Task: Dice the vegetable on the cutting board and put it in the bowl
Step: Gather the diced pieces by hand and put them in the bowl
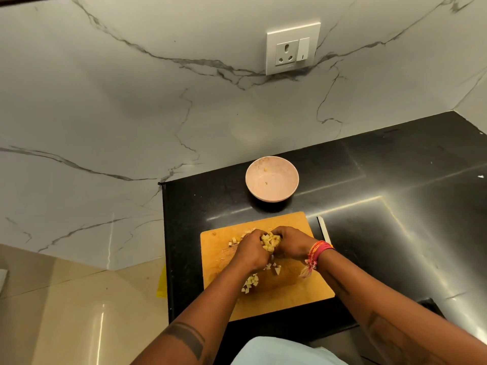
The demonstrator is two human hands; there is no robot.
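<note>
A wooden cutting board lies on the black counter. My left hand and my right hand are cupped together over the board's far half, holding a heap of pale yellow diced vegetable between them. More loose dice lie on the board under my left forearm, and a few by the left hand. A pale pink bowl stands beyond the board, holding only a couple of small bits.
A white knife lies on the counter just right of the board. The black counter ends at a left edge near the board, with tiled floor below. A marble wall with a socket rises behind.
</note>
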